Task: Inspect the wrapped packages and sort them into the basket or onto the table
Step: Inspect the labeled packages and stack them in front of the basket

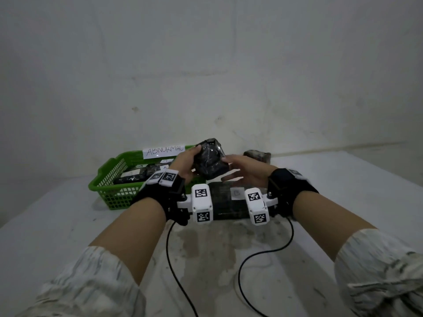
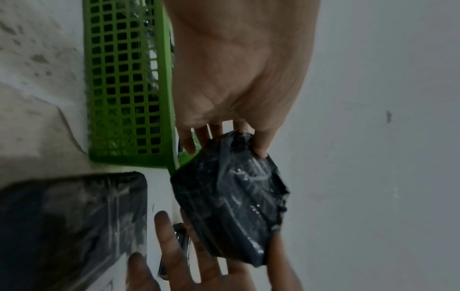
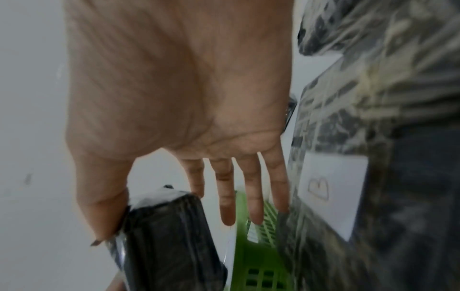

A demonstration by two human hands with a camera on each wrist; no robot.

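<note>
A black plastic-wrapped package (image 1: 209, 160) is held up above the table, in front of the green basket (image 1: 107, 181). My left hand (image 1: 186, 162) grips it from the left, thumb on top and fingers behind it. In the left wrist view my left hand (image 2: 239, 102) pinches the package (image 2: 231, 195) at its upper end. My right hand (image 1: 241, 170) is beside it on the right with straight, spread fingers. In the right wrist view only the thumb of my right hand (image 3: 224, 187) touches the package (image 3: 164, 240).
The basket bears an "ABNORMAL" sign (image 1: 165, 150) and holds several dark packages with "A" labels. A large wrapped package with a "B" label (image 1: 229, 200) lies on the white table (image 1: 68, 225) under my wrists. Another wrapped package (image 1: 257, 155) sits by the wall. Two black cables (image 1: 174, 271) trail toward me.
</note>
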